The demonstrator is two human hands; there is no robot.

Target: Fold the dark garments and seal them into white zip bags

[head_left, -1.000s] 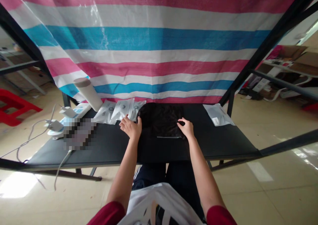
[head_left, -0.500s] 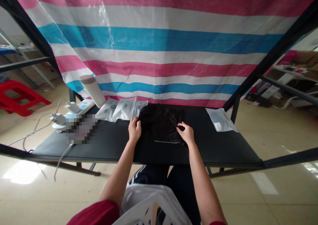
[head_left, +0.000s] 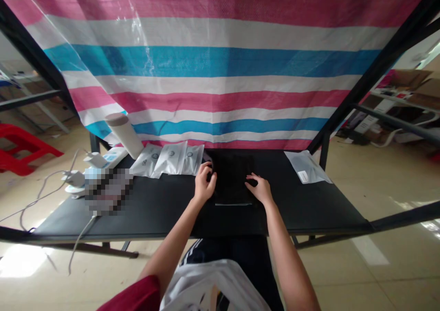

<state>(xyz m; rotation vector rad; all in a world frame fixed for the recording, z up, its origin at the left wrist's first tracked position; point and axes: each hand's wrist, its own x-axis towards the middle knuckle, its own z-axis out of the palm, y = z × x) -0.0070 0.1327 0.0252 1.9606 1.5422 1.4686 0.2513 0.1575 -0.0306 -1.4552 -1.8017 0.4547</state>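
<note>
A folded black garment (head_left: pixel 232 178) lies on the black tabletop (head_left: pixel 165 215), its dark cloth barely standing out from the surface, with a thin light strip along its near edge. My left hand (head_left: pixel 204 183) has its fingers curled over the garment's left edge and seems to grip the fold. My right hand (head_left: pixel 260 188) rests on the garment's lower right part, fingers spread and flat on the cloth. Several flat white plastic packets (head_left: pixel 170 159) lie just left of the garment, and another packet (head_left: pixel 305 166) lies to the right.
A white cylindrical bottle (head_left: pixel 123 134) lies tilted near a white device (head_left: pixel 103 160) with cables at the table's left end, beside a pixelated patch (head_left: pixel 108 192). A striped tarp (head_left: pixel 213 63) hangs behind the table. A red stool (head_left: pixel 24 150) stands on the floor.
The garment is narrower, its left side now drawn toward the middle. My left hand has moved right with that edge. My right hand has barely moved.
</note>
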